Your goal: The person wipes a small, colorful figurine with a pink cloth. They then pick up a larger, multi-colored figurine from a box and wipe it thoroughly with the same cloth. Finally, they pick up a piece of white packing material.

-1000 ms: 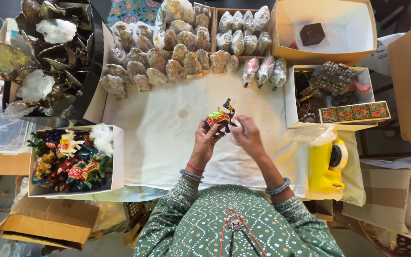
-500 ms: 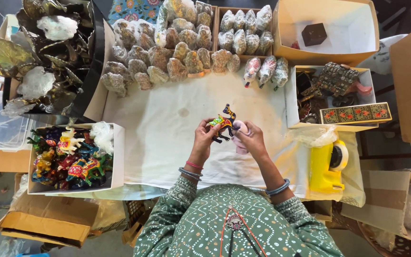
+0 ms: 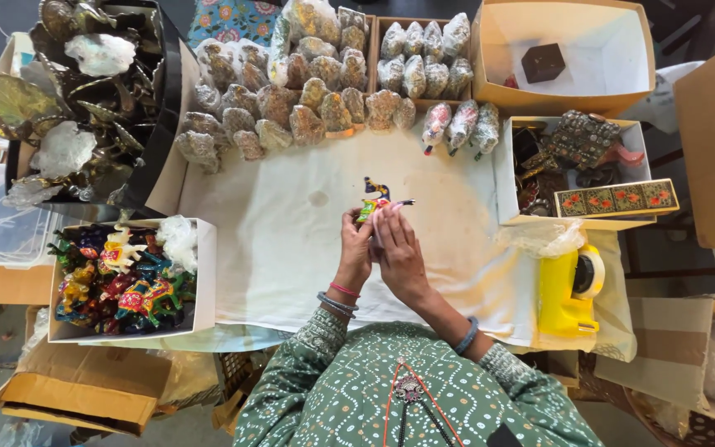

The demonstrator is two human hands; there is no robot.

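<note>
At the far left a black tub (image 3: 155, 124) holds dull metal figurines, some in clear wrapping. Below it stands a white cardboard box (image 3: 205, 273) filled with brightly painted toy animals (image 3: 117, 277). A white cloth (image 3: 283, 248) covers the table in the middle, and along its far edge lie rows of small plastic-wrapped figurines (image 3: 308, 91).

Over the cloth, the left hand (image 3: 356, 248) is curled with its fingertips pinched on a small multicoloured painted animal figurine (image 3: 374, 199), held just above the cloth. The right hand (image 3: 399, 252) sits right against it, fingers bent loosely around the figurine's lower side; how firm that grip is cannot be told. Both wrists wear bangles, and the sleeves are green with white dots.

To the right, an open white box (image 3: 502, 178) holds dark ornate trinkets, with a long painted box with orange flowers (image 3: 616, 199) lying across its near edge. Nearer the person stands a yellow tape dispenser (image 3: 568, 290). At the far right a large open cardboard box (image 3: 490, 50) contains one small dark box (image 3: 544, 62).
</note>
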